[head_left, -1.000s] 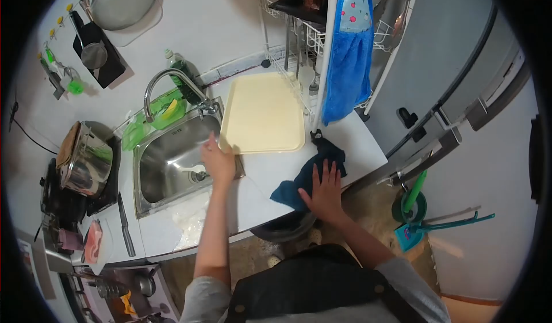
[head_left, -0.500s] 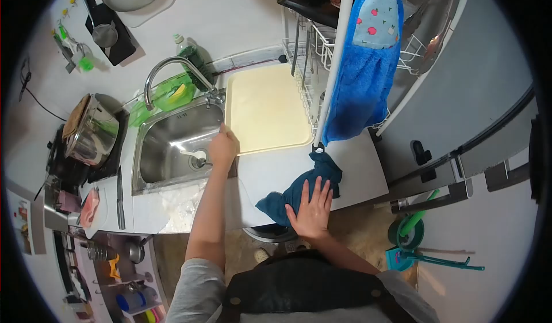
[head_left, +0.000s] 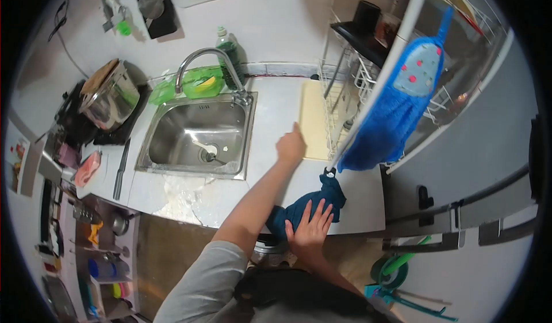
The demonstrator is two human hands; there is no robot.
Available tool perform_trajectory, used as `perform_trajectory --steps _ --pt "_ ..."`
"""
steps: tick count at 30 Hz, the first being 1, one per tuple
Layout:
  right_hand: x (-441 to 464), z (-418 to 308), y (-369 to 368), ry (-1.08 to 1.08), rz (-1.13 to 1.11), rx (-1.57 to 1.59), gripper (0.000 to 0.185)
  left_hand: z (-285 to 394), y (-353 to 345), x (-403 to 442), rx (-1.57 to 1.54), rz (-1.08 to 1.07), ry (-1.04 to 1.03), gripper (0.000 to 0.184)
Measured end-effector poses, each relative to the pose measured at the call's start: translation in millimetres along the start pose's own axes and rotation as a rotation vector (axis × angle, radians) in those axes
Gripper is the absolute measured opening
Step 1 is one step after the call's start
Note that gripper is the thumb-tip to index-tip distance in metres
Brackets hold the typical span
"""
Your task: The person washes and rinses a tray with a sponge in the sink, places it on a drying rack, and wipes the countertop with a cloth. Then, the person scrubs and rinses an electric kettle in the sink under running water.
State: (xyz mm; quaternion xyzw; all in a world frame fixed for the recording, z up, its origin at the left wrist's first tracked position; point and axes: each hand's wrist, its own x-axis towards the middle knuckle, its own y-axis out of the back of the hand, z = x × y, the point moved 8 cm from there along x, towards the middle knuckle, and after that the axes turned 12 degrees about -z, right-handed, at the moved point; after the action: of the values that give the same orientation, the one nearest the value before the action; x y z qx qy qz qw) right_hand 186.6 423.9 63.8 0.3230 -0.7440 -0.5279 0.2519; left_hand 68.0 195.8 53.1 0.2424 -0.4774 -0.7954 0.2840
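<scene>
My left hand [head_left: 291,145] is against the left edge of a cream-coloured tray [head_left: 313,121], index finger stretched along the rim and the other fingers curled. Only a left strip of the tray shows clearly; its right part lies beneath the white wire rack [head_left: 336,133]. My right hand [head_left: 311,226] rests flat with fingers spread on a bunched dark teal cloth [head_left: 313,199] at the counter's front edge. A clip [head_left: 329,172] is at the cloth's upper end.
Left of the tray is a steel sink [head_left: 250,133] with a curved faucet [head_left: 198,52] and a spoon-like utensil inside. A knife [head_left: 121,170] lies farther left, beside a large pot [head_left: 112,101]. Blue hand towel [head_left: 391,121] hangs from the rack. A wet patch [head_left: 178,199] marks the counter front.
The tray has slid right, away from the sink and under the rack, with my left hand following its edge. My right hand stays on the cloth. The camera view has shifted.
</scene>
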Motion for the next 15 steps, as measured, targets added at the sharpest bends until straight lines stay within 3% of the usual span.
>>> perform_trajectory --steps 7,12,15 --pt "-1 -9 -2 -0.016 0.010 -0.109 0.074 37 -35 15 -0.250 -0.055 -0.318 0.052" --pt "1 -8 -9 -0.012 0.007 -0.147 0.073 23 -10 -9 -0.336 -0.220 -0.293 0.056" --pt "2 -7 -14 -0.013 -0.009 -0.193 0.074 -37 51 -46 -0.391 -0.080 -0.268 0.055"
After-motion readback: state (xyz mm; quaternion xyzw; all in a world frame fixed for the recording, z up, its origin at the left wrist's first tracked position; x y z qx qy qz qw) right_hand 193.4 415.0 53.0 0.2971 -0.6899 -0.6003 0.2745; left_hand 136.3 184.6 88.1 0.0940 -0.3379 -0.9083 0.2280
